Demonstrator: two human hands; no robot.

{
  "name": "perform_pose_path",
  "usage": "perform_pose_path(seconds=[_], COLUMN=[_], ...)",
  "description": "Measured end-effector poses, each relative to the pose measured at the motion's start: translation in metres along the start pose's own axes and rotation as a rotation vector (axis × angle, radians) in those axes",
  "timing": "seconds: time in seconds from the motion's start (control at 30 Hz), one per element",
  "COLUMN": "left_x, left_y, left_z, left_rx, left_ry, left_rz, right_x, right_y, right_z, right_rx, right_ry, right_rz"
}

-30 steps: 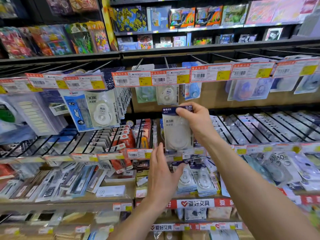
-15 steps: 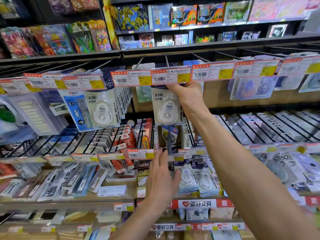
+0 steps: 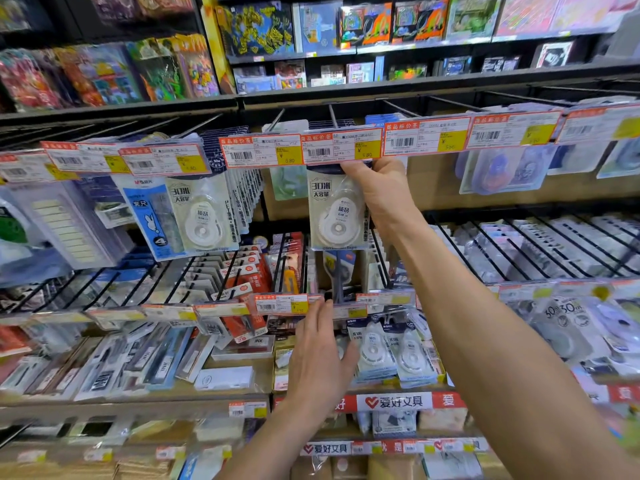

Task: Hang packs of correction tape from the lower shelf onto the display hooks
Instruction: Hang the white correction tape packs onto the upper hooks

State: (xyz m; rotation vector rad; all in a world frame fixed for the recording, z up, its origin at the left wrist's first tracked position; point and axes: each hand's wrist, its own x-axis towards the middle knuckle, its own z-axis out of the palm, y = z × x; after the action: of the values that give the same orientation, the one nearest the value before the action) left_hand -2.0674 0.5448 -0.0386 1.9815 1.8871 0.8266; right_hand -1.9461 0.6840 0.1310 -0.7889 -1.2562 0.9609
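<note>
Stationery aisle: black wire hook rows below shelves of bright toy boxes (image 3: 367,22). Orange-edged price tags (image 3: 341,147) run along the front of the top hook row.

Right hand (image 3: 377,192) is raised and grips the top edge of a correction tape pack (image 3: 334,216) just under the tags. The pack hangs upright, face out. Its header is hidden behind the tags, so whether it sits on the display hook (image 3: 333,116) cannot be told. A matching pack (image 3: 201,216) hangs further left, beside a blue ruler pack (image 3: 145,216).

Left hand (image 3: 318,355) is lower, with fingers straight and close together, holding nothing. Its fingertips are up by the middle row's price labels (image 3: 280,303); contact is unclear.

Just right of that hand, spare tape packs (image 3: 391,351) stand on the lower shelf (image 3: 394,401), above its red label strip.
</note>
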Motion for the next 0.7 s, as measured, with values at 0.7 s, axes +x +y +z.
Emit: perform_pose_path(seconds=[0.7], left_x=[-0.008], left_y=[0.005], left_z=[0.000], left_rx=[0.036], left_ry=[-0.060], left_rz=[-0.024], right_x=[0.056], right_y=[0.016], right_z=[0.004], right_rx=[-0.740], right_ry=[0.181], right_rz=[0.089])
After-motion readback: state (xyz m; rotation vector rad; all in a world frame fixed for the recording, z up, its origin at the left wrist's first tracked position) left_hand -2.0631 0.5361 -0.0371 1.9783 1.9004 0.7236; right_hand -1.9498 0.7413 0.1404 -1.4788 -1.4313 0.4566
